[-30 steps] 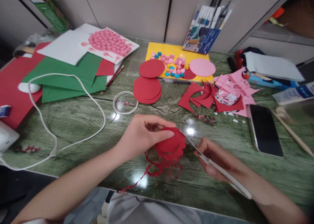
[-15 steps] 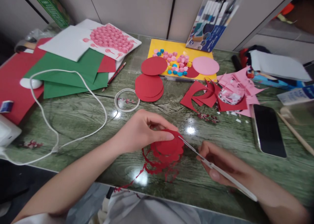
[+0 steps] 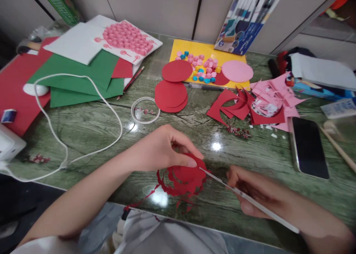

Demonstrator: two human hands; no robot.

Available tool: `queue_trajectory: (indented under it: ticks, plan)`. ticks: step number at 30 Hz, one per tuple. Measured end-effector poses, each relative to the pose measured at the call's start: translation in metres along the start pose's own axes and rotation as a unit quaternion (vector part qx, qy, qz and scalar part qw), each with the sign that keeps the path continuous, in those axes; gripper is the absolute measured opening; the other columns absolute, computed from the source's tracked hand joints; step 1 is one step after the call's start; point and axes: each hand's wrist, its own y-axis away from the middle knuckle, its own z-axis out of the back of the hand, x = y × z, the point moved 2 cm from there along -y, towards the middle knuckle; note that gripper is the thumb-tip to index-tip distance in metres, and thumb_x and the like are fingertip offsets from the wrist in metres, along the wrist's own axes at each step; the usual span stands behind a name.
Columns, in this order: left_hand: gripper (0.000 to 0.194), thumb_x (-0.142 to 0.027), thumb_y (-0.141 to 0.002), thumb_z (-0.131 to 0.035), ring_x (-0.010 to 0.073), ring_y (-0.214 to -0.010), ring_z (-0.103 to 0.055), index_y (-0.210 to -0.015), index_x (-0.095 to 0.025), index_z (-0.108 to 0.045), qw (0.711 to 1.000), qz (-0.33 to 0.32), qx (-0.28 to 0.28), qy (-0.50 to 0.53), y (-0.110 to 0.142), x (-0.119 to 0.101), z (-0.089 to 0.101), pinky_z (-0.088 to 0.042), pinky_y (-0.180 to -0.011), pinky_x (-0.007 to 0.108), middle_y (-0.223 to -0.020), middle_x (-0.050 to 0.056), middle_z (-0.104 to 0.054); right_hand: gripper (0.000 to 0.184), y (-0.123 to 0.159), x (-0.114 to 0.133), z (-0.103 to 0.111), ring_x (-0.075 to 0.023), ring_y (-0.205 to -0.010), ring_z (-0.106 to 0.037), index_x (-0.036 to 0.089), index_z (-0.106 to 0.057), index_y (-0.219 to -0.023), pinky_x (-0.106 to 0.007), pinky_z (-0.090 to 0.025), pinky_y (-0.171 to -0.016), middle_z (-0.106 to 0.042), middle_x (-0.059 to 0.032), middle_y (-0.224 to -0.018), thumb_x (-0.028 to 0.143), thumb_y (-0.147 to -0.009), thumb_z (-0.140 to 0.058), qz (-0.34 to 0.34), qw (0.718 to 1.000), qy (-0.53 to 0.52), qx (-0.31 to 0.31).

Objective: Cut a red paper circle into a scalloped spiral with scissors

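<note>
My left hand pinches a red paper circle between thumb and fingers, just above the table near its front edge. Wavy, spiral-like red strips hang below the circle and trail toward the table edge. In my right hand is a slim pair of white-handled scissors, seen edge-on. Their blade tips meet the paper close to my left thumb. Whether the blades are parted is hard to make out. Part of the circle is hidden behind my left hand.
Red circles, a tape roll and a yellow sheet with small paper rolls lie beyond my hands. Red scraps and a phone are to the right. At left are a white cable and green paper.
The scissor tips and my right hand have shifted slightly down. The red paper has turned a little in my left hand, and its strips sit differently. The view has moved slightly.
</note>
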Motion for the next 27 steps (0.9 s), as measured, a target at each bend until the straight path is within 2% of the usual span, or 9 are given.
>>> queue_trajectory:
  ticks: [5, 11, 17, 20, 23, 27]
  plan:
    - [0.014, -0.028, -0.074, -0.075, 0.0132, -0.057, -0.063, -0.087, -0.025, -0.081, 0.999, 0.020, 0.040, -0.003, 0.002, 0.002, 0.000, -0.046, -0.050, 0.020, -0.071, 0.002, -0.076, 0.029, 0.000, -0.007, 0.000, -0.0174, -0.066, -0.042, 0.027, -0.049, -0.093, -0.029, -0.032, -0.057, -0.050, 0.0009, -0.078, 0.056, -0.094, -0.051, -0.054, 0.992, 0.078, 0.081]
    - [0.014, -0.026, -0.075, -0.074, 0.0143, -0.056, -0.064, -0.087, -0.024, -0.081, 0.997, 0.031, 0.068, -0.008, 0.002, 0.000, -0.002, -0.045, -0.047, 0.020, -0.072, 0.002, -0.076, 0.027, 0.000, -0.002, 0.000, -0.0185, -0.066, -0.043, 0.027, -0.050, -0.089, -0.029, -0.033, -0.058, -0.052, 0.0003, -0.076, 0.053, -0.093, -0.053, -0.081, 0.985, 0.130, 0.076]
    - [0.014, -0.024, -0.074, -0.074, 0.0135, -0.055, -0.063, -0.086, -0.023, -0.081, 0.996, 0.037, 0.076, -0.009, 0.001, 0.001, -0.002, -0.044, -0.047, 0.019, -0.070, 0.002, -0.076, 0.026, 0.001, -0.005, 0.003, -0.0190, -0.067, -0.042, 0.027, -0.051, -0.088, -0.030, -0.031, -0.058, -0.051, 0.0000, -0.076, 0.051, -0.090, -0.060, -0.075, 0.984, 0.145, 0.068]
    - [0.014, -0.025, -0.073, -0.076, 0.0130, -0.056, -0.063, -0.085, -0.023, -0.081, 0.999, 0.036, 0.040, 0.004, 0.000, 0.002, -0.002, -0.045, -0.048, 0.019, -0.070, 0.002, -0.076, 0.027, 0.000, -0.002, 0.003, -0.0180, -0.066, -0.038, 0.027, -0.051, -0.090, -0.030, -0.028, -0.057, -0.046, 0.0006, -0.076, 0.052, -0.090, -0.061, -0.060, 0.992, 0.096, 0.060]
    - [0.014, -0.024, -0.070, -0.078, 0.0130, -0.062, -0.065, -0.083, -0.023, -0.081, 0.998, 0.023, -0.031, 0.051, -0.002, 0.002, -0.002, -0.049, -0.054, 0.019, -0.074, 0.002, -0.077, 0.034, -0.005, 0.006, 0.001, -0.0152, -0.065, -0.032, 0.026, -0.049, -0.095, -0.028, -0.027, -0.056, -0.042, 0.0024, -0.077, 0.057, -0.088, -0.061, -0.056, 0.996, -0.013, 0.063]
    - [0.015, -0.022, -0.067, -0.081, 0.0093, -0.059, -0.061, -0.082, -0.023, -0.081, 0.987, 0.003, -0.109, 0.122, -0.005, 0.003, -0.008, -0.046, -0.052, 0.016, -0.071, 0.001, -0.075, 0.039, -0.014, 0.010, -0.007, -0.0116, -0.060, -0.027, 0.025, -0.046, -0.094, -0.025, -0.023, -0.053, -0.040, 0.0049, -0.076, 0.057, -0.086, -0.066, -0.031, 0.979, -0.187, 0.079]
